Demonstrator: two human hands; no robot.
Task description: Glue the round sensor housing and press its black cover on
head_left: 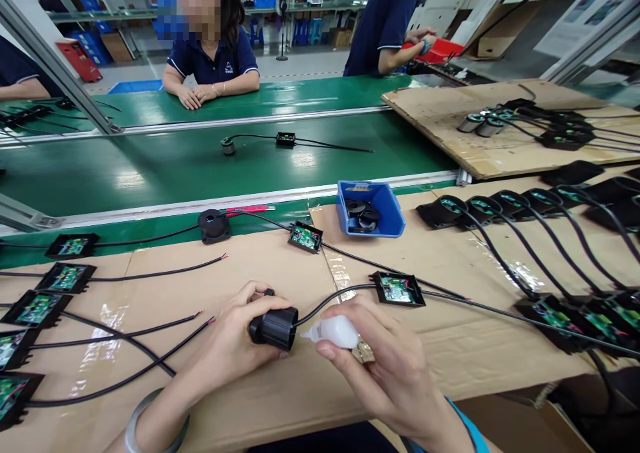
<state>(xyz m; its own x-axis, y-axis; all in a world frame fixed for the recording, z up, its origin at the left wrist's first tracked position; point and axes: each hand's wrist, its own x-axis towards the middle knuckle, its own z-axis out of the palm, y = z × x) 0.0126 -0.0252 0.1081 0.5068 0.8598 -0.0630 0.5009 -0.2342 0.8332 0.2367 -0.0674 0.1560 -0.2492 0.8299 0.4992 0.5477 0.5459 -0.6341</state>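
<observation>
A black cylindrical housing [278,328] lies tilted in my left hand [235,336], its open end turned to the right. My right hand [383,356] is closed around a small white squeeze bottle [340,332], whose thin tip points left at the rim of the housing. From the housing a black cable [333,296] runs to an open black box with a green circuit board [399,288]. Just beyond my hands sits a similar open box [306,236] with cables at both ends.
A blue bin [371,210] holds black parts. Open board boxes [65,276] with cables line the left; several wired housings [453,208] stand at the right. Behind runs a green conveyor [175,166] carrying one wired part. Two people are across it, another at the far left.
</observation>
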